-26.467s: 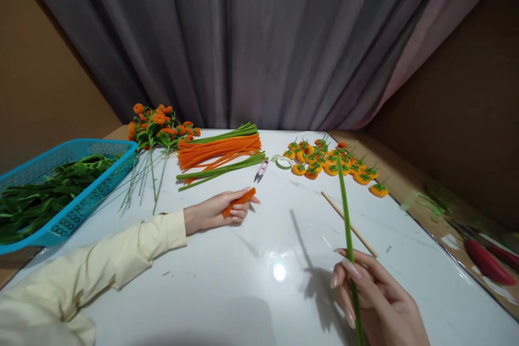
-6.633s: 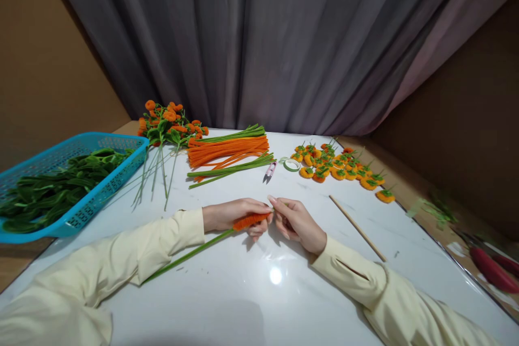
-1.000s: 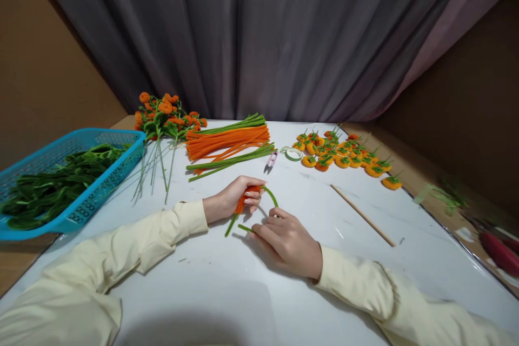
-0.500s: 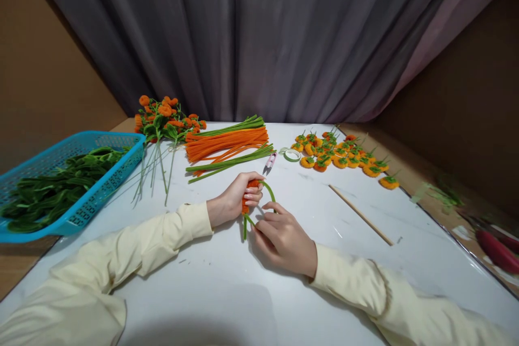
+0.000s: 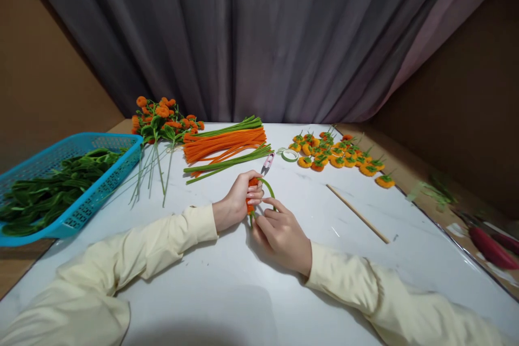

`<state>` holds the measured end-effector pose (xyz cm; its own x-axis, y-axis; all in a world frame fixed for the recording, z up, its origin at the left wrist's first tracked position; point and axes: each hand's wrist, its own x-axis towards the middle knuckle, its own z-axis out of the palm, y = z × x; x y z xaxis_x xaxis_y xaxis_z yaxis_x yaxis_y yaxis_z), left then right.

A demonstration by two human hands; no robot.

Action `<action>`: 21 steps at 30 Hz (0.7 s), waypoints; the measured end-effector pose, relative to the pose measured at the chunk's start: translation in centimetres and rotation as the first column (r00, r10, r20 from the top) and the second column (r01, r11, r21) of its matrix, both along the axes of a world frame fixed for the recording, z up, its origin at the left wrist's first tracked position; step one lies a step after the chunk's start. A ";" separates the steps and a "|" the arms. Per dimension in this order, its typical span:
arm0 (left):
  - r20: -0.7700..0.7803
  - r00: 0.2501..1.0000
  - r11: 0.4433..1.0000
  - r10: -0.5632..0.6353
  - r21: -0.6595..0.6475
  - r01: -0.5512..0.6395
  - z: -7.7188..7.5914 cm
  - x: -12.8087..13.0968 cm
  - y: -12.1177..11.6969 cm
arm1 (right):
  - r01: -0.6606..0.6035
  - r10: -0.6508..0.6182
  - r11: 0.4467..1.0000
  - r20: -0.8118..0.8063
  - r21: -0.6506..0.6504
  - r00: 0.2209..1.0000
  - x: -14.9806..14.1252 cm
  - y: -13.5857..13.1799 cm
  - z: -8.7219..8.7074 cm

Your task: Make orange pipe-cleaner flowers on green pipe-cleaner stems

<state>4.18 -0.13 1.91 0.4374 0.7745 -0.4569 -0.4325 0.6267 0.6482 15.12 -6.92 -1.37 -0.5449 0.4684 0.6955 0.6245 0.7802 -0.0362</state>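
My left hand is wrapped round a short bundle of orange pipe cleaners, held upright above the white table. A green pipe cleaner arches out from the top of the bundle and runs down behind the fingers of my right hand. That hand is closed in a pinch at the bundle's lower end, where a bit of green shows. The right fingers hide most of what they grip. Beyond the left hand lie small pink-handled snips.
Orange pipe cleaners lie between green ones at the back. Finished orange flowers and a blue basket of green leaves are left. Tape, yellow-orange flower heads, a wooden stick and red-handled scissors are right.
My right hand has brought the lower green end in against the bundle, so less of it sticks out. My left hand keeps its grip. The whole view has shifted slightly.
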 end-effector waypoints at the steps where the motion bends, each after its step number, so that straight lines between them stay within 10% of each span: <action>1: 0.001 1.000 1.000 0.007 -0.003 -0.007 0.0 0.1 0.0 | 0.020 -0.021 0.999 0.018 0.030 1.000 -0.1 0.0 -0.1; 21: 0.033 0.993 0.992 0.116 0.048 -0.118 0.3 0.4 0.4 | 0.117 -0.144 0.982 0.193 0.146 0.970 0.7 0.2 -0.2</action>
<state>4.60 0.32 2.18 0.3552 0.8428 -0.4045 -0.5209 0.5377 0.6630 15.77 -6.68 -1.59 -0.6209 0.4558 0.6377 0.7048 0.6807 0.1996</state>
